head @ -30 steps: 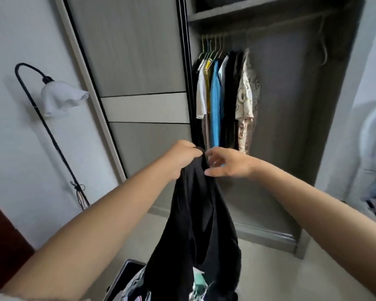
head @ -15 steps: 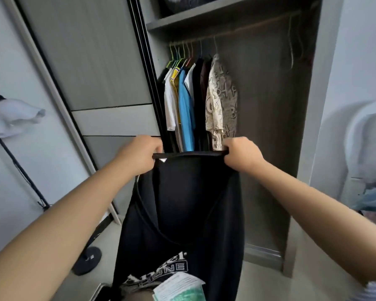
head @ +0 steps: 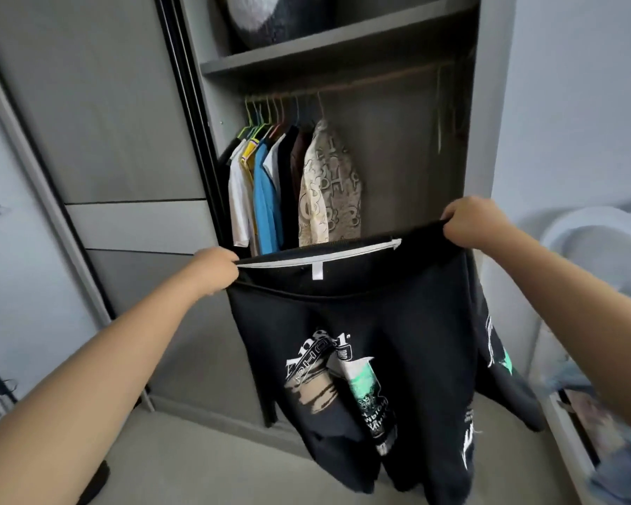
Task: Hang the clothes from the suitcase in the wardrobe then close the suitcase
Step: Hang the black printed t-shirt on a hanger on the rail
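**Head cam: black shirt stretched out in front of the open wardrobe**

Head cam has you facing the wardrobe, biggest thing in view, with its sliding door pushed over to the left and the hanging section open. Up top there's a shelf with something round and dark sitting on it, can't make out what. Under that, the rail carries a bunch of hung clothes crowded at its left end: white, yellow, blue, dark ones and a beige patterned shirt on the outside. The right part of the rail is bare.

Then the black shirt, held up between you and the wardrobe, below the hung stuff. It's got white, tan and green print on the front, and a little white label at the neckline. The bottom half droops toward the floor.

Your left hand is fisted tight around the left end of the neckline, and your right hand is clenched on the right end, a bit higher, so the top edge is pulled taut at a slant.
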`<state>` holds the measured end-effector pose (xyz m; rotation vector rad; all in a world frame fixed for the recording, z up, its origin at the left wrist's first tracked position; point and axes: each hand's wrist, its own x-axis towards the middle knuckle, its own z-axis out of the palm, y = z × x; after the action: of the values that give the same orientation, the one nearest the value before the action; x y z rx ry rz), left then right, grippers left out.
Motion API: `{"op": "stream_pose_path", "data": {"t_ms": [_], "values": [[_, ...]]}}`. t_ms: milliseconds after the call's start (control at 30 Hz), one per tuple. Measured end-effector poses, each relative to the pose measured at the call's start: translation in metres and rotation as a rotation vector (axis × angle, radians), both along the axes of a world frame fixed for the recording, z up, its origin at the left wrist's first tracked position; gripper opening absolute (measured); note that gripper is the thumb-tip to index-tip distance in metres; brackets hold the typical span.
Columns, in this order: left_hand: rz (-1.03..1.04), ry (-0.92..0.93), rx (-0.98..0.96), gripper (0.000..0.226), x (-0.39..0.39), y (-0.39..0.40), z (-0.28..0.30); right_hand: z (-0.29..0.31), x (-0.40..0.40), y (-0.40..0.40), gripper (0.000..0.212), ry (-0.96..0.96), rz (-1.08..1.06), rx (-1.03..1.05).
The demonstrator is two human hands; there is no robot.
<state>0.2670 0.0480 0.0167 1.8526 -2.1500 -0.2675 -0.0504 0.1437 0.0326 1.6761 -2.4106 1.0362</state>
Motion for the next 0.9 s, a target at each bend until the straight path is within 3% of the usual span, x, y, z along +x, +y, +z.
{"op": "stream_pose_path", "data": {"t_ms": [67,133,233,300,367,400,467,500,600,667,800,900], "values": [[0.008,-0.125,-0.198,0.019,-0.021,-0.016,0.009,0.012,-0.023,-0.002,0.028,-0.266,-0.051,-0.259],[-0.006,-0.147,-0.261,0.014,-0.031,-0.032,0.008,0.01,-0.039,-0.006,0.029,-0.38,-0.1,-0.307],[-0.025,-0.11,-0.06,0.021,-0.057,-0.054,-0.001,-0.006,-0.054,-0.025,0.028,-0.147,-0.038,0.206],[-0.021,-0.081,-0.158,0.023,-0.075,-0.065,0.002,-0.003,-0.063,-0.042,0.032,0.021,-0.035,0.287],[0.02,0.151,-0.446,0.021,-0.089,-0.076,0.015,0.017,-0.073,-0.059,0.033,0.032,-0.063,0.08],[0.04,0.355,-0.559,0.023,-0.094,-0.082,0.019,0.029,-0.076,-0.065,0.033,-0.003,-0.116,-0.118],[-0.018,0.735,-0.606,0.028,-0.106,-0.098,0.031,0.042,-0.084,-0.081,0.036,0.006,-0.187,-0.323],[-0.07,0.809,-0.544,0.029,-0.113,-0.112,0.036,0.049,-0.09,-0.095,0.039,0.088,-0.134,-0.236],[-0.161,0.388,-0.51,0.022,-0.122,-0.146,0.031,0.053,-0.096,-0.128,0.039,0.255,0.052,0.3],[-0.153,0.264,-0.554,0.023,-0.126,-0.176,0.037,0.061,-0.103,-0.155,0.039,0.265,0.084,0.5],[-0.222,0.456,-0.376,0.032,-0.167,-0.232,0.057,0.068,-0.101,-0.206,0.041,0.406,0.151,0.642],[-0.234,0.429,-0.357,0.028,-0.202,-0.259,0.063,0.08,-0.108,-0.242,0.034,0.452,0.148,0.585]]}}
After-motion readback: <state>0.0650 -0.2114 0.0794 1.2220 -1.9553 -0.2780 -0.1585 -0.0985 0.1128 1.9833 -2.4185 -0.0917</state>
